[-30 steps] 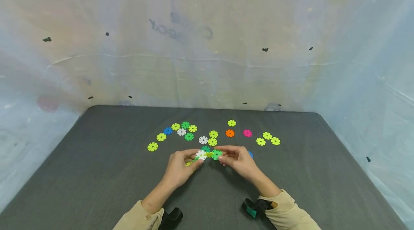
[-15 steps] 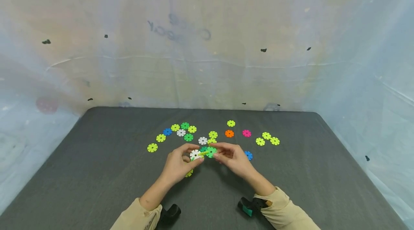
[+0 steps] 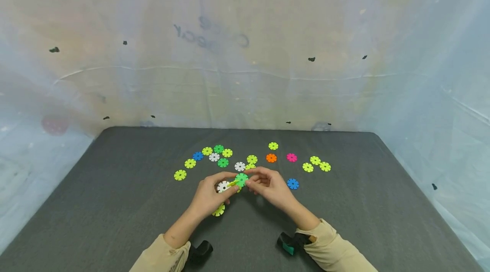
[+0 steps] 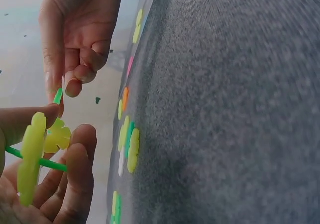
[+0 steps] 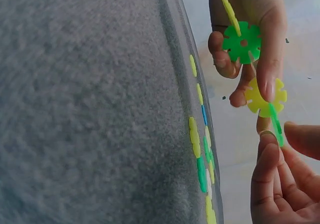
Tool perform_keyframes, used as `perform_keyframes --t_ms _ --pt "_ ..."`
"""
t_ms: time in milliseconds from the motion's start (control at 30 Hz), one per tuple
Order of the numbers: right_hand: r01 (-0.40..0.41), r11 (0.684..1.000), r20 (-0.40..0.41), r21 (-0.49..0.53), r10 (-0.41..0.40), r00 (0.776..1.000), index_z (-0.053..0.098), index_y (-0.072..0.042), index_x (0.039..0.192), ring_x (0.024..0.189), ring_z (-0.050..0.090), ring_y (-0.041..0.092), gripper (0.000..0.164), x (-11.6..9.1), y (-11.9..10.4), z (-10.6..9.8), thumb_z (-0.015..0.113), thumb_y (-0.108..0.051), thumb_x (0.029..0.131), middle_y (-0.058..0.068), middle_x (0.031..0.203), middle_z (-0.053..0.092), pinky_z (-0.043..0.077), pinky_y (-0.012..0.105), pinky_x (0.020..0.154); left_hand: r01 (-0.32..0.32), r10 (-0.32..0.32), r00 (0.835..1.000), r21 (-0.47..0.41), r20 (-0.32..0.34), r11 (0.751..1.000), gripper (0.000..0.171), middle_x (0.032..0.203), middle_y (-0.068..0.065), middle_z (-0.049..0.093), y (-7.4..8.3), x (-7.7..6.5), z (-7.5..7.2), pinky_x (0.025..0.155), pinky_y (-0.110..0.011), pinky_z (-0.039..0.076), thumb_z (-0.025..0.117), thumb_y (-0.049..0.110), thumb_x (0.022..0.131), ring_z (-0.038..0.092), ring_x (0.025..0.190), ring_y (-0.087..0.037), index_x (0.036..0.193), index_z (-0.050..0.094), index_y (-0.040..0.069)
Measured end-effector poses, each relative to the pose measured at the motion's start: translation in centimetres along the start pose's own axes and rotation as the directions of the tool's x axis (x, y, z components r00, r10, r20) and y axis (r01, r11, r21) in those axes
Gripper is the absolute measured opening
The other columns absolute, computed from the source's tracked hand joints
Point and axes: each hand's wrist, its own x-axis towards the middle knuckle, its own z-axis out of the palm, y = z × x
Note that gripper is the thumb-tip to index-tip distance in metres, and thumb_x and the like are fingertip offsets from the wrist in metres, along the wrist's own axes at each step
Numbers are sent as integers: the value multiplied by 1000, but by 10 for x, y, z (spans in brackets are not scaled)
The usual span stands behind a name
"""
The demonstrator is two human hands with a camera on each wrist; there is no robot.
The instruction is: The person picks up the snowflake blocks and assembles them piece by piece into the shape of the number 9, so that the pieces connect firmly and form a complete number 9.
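Between my two hands is a chain of notched plastic discs slotted into one another. In the head view my left hand (image 3: 209,194) grips it around a white disc (image 3: 223,187), and a yellow disc (image 3: 218,210) sticks out below that palm. My right hand (image 3: 272,190) pinches the bright green disc (image 3: 241,179) at the chain's right end. From the right wrist, this green disc (image 5: 276,125) appears edge-on, joined to a yellow disc (image 5: 254,98) under my left thumb. Another green disc (image 5: 242,43) sits farther along, inside my left hand. Fingers cover part of the chain.
Loose discs lie flat on the dark grey table (image 3: 126,204). A blue disc (image 3: 292,184) is just right of my right hand; an orange disc (image 3: 271,158) and a pink disc (image 3: 292,157) lie farther back. Pale sheeting (image 3: 245,93) rises behind the table.
Both hands have shifted a little left with the chain, the right one more. The blue disc at the right is now uncovered. More of the lower yellow disc shows beneath my left hand.
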Motion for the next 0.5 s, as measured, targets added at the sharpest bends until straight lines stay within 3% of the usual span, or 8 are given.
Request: perform_keyframes --t_ms 233,367,500 --pt "-11 999 -30 -40 9 1000 65 0 116 79 64 40 25 3 3 0 58 -15 97 24 94 68 57 37 68 43 -44 998 -13 -36 999 36 88 -6 70 -3 0 -3 52 -25 52 73 15 86 65 56 -20 121 67 16" --pt "-49 994 -51 -100 44 998 66 2 112 76 65 31 24 8 8 0 61 -13 94 22 92 69 56 30 65 61 -63 997 -52 -39 997 40 87 -10 70 -4 0 -4 55 -26 56 71 14 87 68 63 -21 126 64 14" --pt "-90 979 -63 -185 80 995 67 3 109 74 65 19 24 13 12 0 65 -12 90 17 91 70 52 22 63 68 -71 997 -77 -38 995 43 98 -15 69 -5 0 -5 56 -25 56 70 14 88 69 65 -21 130 60 13"
